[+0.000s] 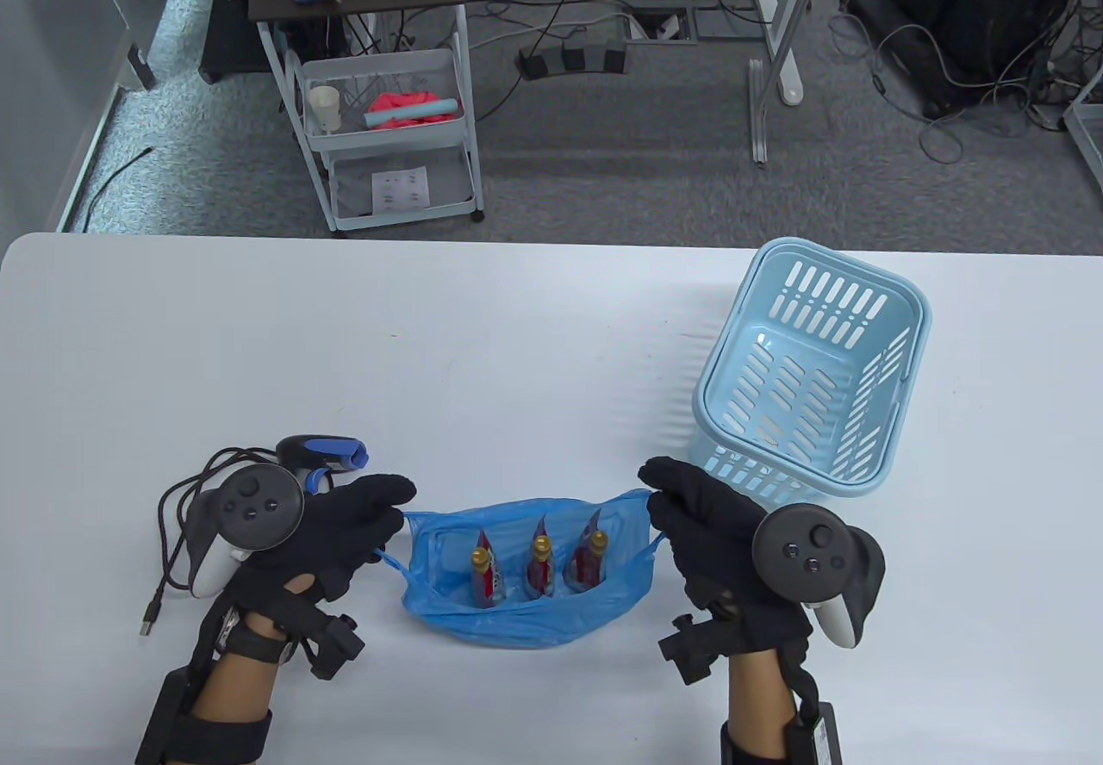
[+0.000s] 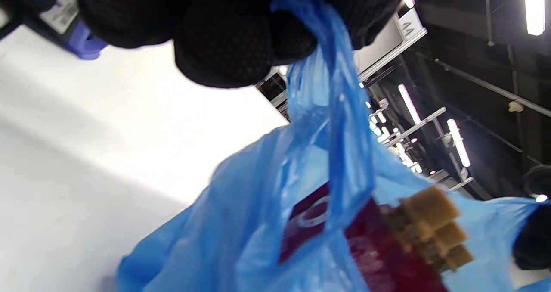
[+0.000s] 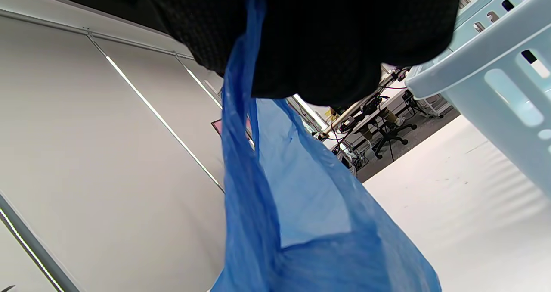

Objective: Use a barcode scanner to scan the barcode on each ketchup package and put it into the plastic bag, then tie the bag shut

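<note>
ketchup packages [image 1: 540, 565], three of them, stand upright inside the blue plastic bag [image 1: 517, 618] on the near middle of the counter [image 1: 431, 351]. left hand [image 1: 327, 532] pinches the bag's left handle; right hand [image 1: 707, 524] pinches the right one, mouth stretched wide between them. step in hand looks like the tie: bring both handles together above the packages, cross, pull snug, keep the packages from tipping. barcode scanner [image 1: 323, 453] lies far of the left hand, light-blue basket [image 1: 810, 377] at right. package labels dark red, writing too blurred to read.
</note>
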### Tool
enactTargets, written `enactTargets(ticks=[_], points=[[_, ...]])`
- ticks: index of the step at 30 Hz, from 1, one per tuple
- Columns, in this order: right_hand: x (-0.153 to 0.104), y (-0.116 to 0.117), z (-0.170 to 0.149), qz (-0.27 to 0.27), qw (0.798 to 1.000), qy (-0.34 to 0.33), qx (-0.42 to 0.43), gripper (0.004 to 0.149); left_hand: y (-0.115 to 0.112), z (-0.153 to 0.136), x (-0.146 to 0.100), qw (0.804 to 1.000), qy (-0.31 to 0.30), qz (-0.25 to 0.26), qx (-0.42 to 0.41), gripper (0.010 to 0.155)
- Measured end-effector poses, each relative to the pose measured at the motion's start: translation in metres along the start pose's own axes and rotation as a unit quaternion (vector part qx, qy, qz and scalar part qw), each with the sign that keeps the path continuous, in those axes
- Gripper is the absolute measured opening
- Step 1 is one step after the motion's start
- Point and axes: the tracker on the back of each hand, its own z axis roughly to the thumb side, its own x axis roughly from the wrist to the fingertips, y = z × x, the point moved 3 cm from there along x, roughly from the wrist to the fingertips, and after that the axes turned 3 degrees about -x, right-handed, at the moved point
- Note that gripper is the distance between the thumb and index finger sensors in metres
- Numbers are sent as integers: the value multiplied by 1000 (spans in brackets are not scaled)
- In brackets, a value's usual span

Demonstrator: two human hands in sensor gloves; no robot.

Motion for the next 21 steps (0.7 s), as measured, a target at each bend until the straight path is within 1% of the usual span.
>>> enactTargets(ticks=[8,14,21], points=[[-4,-8,4,-12,1000,-12,10,40,18,40,-7,999,-32,20,5,51],[-8,-14,8,-23,999,-23,15,40,33,72,-16,996,-59,54,25,51],[-10,-17,13,-28,999,-33,18,40,41,99,-24,992,-73,81,57,51]])
